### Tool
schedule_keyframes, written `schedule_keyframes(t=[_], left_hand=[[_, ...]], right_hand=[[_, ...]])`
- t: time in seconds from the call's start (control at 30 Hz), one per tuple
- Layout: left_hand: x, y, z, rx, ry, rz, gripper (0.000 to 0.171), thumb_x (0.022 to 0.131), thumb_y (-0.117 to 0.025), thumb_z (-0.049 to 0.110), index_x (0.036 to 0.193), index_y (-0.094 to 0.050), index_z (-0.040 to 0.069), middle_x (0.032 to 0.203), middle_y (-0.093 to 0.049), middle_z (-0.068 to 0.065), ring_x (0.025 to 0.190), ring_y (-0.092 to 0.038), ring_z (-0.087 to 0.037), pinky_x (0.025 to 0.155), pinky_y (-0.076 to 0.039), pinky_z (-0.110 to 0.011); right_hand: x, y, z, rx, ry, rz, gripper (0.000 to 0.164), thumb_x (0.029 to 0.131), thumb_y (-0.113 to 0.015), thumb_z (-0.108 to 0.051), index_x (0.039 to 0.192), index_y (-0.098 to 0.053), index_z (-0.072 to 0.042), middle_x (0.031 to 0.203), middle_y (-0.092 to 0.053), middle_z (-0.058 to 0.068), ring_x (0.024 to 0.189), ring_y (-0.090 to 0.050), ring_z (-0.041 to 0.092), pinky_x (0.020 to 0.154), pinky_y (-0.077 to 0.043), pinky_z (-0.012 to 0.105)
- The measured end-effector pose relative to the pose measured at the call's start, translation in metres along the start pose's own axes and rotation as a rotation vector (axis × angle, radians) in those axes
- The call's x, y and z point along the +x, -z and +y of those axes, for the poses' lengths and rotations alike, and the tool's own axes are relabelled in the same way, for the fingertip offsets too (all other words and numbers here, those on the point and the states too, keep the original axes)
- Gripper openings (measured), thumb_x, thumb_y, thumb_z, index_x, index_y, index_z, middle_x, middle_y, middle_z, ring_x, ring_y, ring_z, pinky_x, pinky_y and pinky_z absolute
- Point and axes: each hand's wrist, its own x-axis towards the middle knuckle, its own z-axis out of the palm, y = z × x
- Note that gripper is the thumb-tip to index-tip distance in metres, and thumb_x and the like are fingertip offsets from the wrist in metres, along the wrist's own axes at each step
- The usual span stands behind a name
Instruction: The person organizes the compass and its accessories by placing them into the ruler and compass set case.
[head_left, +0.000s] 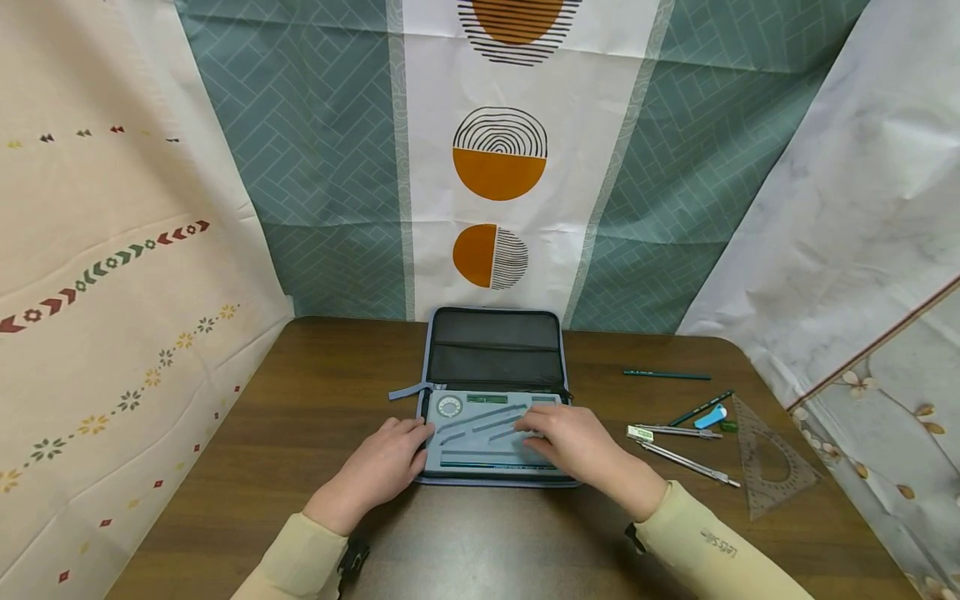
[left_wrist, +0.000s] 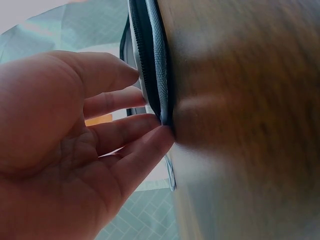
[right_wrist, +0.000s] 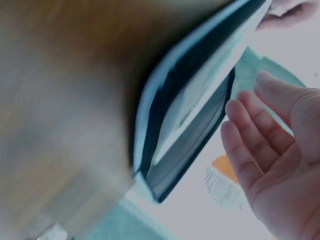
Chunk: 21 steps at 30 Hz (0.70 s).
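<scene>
On the table lies an open zippered case [head_left: 495,358], its dark mesh lid standing up at the back. Its light blue tray [head_left: 459,428] has slanted slots, a round white disc [head_left: 449,407], a green rectangular piece [head_left: 487,399] and a dark green pencil [head_left: 495,466] in the front slot. My left hand [head_left: 382,467] rests its fingertips at the case's left edge, by the zipper [left_wrist: 160,65], fingers mostly straight. Above the tray's right half is my right hand [head_left: 573,442], fingers loosely bent; the right wrist view shows nothing between its fingers [right_wrist: 240,145].
Right of the case lie a green pencil [head_left: 667,375], another pencil [head_left: 701,407], a blue-and-white piece [head_left: 710,417], a green-and-white eraser [head_left: 640,432], two slim metal drawing tools [head_left: 686,462] and a clear set square [head_left: 753,479]. Patterned cloths [head_left: 337,167] hang behind the table.
</scene>
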Motion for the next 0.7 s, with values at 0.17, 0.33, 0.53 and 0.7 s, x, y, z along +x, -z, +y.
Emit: schedule_keyframes(t=[0.17,0.33,0.53,0.7], left_hand=[[0.0,0.001,0.0,0.001,-0.005,0.002,0.034,0.103,-0.075,0.007,0.136,-0.073,-0.003,0.138,-0.07,-0.026,0.124,-0.066,-0.043,0.101,-0.058,-0.054],[0.001,-0.001,-0.001,0.006,-0.002,-0.011,0.035,0.104,-0.075,0.008,0.137,-0.073,-0.002,0.138,-0.07,-0.025,0.125,-0.065,-0.043,0.102,-0.058,-0.055],[0.001,-0.001,-0.001,0.004,0.01,-0.013,0.035,0.104,-0.075,0.009,0.137,-0.073,-0.002,0.138,-0.07,-0.024,0.125,-0.065,-0.042,0.102,-0.058,-0.055],[0.001,0.0,0.0,0.005,0.02,-0.02,0.035,0.105,-0.075,0.009,0.138,-0.073,-0.002,0.139,-0.07,-0.025,0.125,-0.065,-0.042,0.102,-0.058,-0.055]], right_hand=[[-0.009,0.014,0.022,-0.071,-0.068,0.031,0.032,0.094,-0.091,-0.017,0.124,-0.082,-0.013,0.12,-0.078,0.003,0.107,-0.076,0.022,0.079,-0.065,0.043],[-0.021,0.025,0.042,-0.128,-0.155,0.019,0.043,0.095,-0.09,-0.019,0.135,-0.077,-0.009,0.131,-0.076,0.01,0.118,-0.074,0.031,0.09,-0.063,0.051],[-0.037,0.035,0.063,-0.163,-0.219,-0.02,0.053,0.099,-0.086,-0.02,0.146,-0.07,-0.004,0.147,-0.068,0.018,0.134,-0.065,0.042,0.11,-0.052,0.061],[-0.049,0.044,0.076,-0.164,-0.28,-0.068,0.058,0.101,-0.084,-0.022,0.151,-0.065,-0.001,0.153,-0.063,0.024,0.139,-0.06,0.048,0.115,-0.046,0.067]])
